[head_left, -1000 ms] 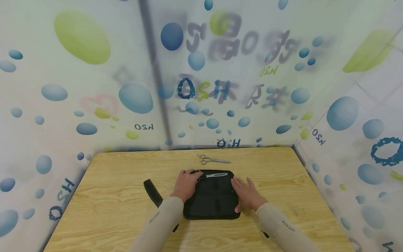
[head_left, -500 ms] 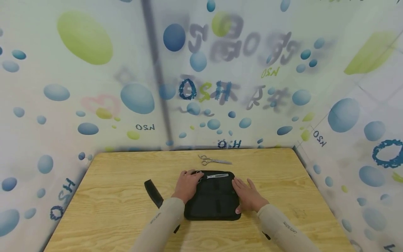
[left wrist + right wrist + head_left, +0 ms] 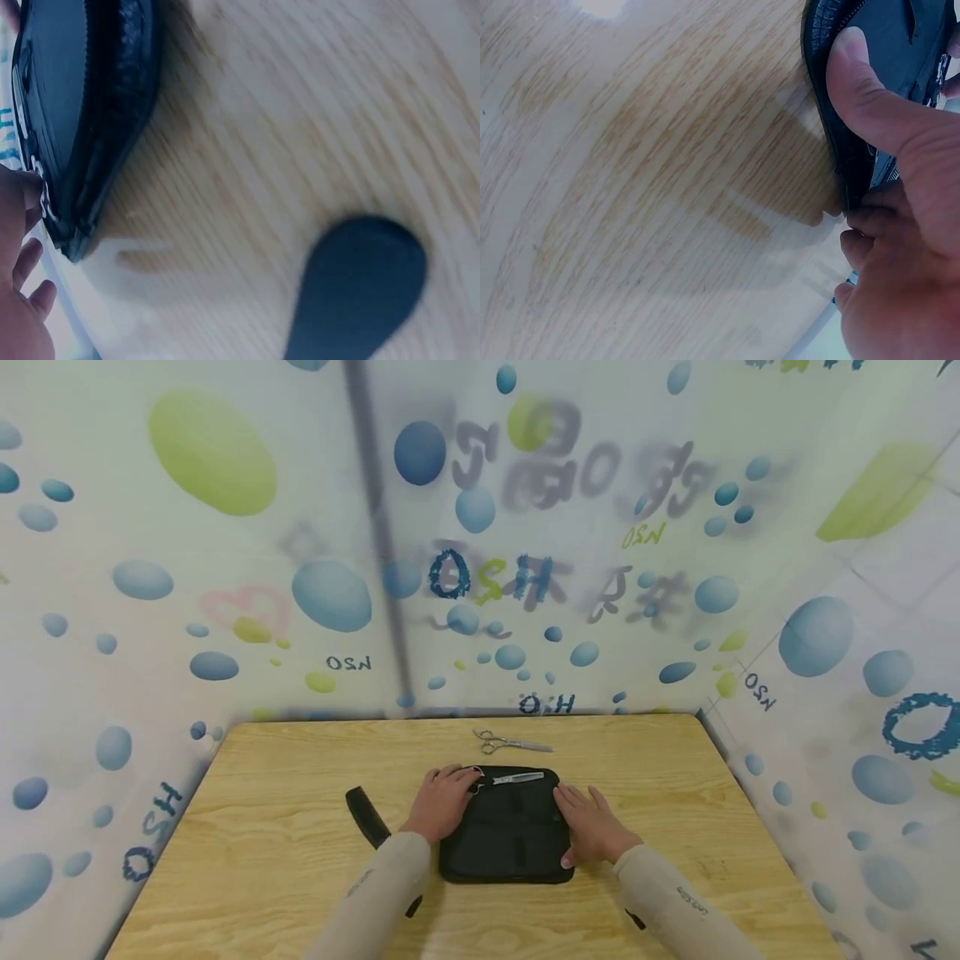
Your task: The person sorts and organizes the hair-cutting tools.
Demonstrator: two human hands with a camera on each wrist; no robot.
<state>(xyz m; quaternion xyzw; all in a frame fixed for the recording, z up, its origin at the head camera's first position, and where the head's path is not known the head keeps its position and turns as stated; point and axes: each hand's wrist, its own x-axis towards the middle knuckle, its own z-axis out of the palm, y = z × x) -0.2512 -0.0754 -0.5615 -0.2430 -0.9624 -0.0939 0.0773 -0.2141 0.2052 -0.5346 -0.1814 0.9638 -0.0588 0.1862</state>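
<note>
A black zip case (image 3: 487, 852) lies flat on the wooden table. Hairdressing scissors (image 3: 521, 777) sit along its far edge, blades to the right. My left hand (image 3: 438, 806) is at the case's far left corner and pinches the scissors' handle end; its fingers partly hide the finger rings. At the right edge of the case rests my right hand (image 3: 596, 827), its fingers extended along the far corner. In the right wrist view the right thumb (image 3: 870, 97) lies on top of the case's edge.
A second pair of scissors (image 3: 517, 746) lies beyond the case. Left of my left forearm is a black comb (image 3: 367, 817), partly covered by the sleeve. A patterned wall (image 3: 480, 677) stands behind the table (image 3: 285, 793).
My left hand has shifted slightly left, so more of the scissors' rings shows. My right hand and the case stay in place. The head view has turned a little.
</note>
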